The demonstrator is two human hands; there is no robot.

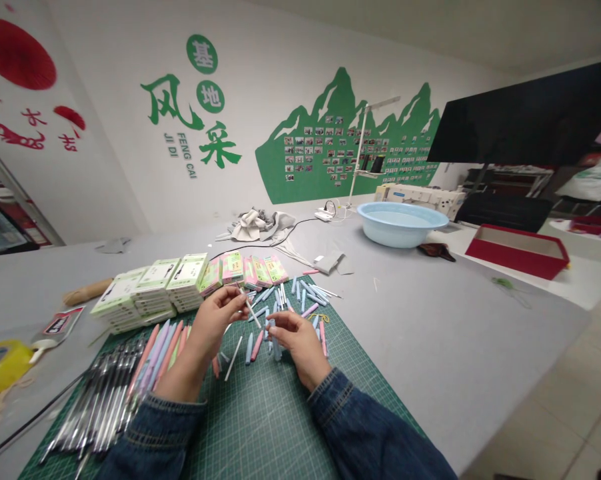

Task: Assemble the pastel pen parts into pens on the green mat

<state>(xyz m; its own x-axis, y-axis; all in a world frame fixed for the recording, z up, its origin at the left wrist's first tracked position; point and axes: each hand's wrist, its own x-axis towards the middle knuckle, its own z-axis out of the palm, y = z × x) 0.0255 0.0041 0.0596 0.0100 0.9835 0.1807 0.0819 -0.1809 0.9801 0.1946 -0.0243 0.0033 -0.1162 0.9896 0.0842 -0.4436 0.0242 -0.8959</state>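
My left hand (219,325) is closed in a pinch on a thin white pen refill (252,311), which slants down toward my right hand. My right hand (300,343) has its thumb and fingers closed around a light-blue pen barrel (276,348), partly hidden by the fingers. Under and between the hands, loose blue and pink pen parts are scattered on a green cutting mat (260,427). A white refill (234,359) lies alone on the mat below my left hand. Beside my left forearm rest pastel pen barrels (153,357) in a row.
Many clear pens with dark ends (98,400) lie at left. Behind them stand stacked white-green boxes (150,280) and pink-green boxes (233,268). Yellow tape (3,367) and a glue tube (55,330) sit far left. Farther back are a blue basin (400,227) and a red box (518,253).
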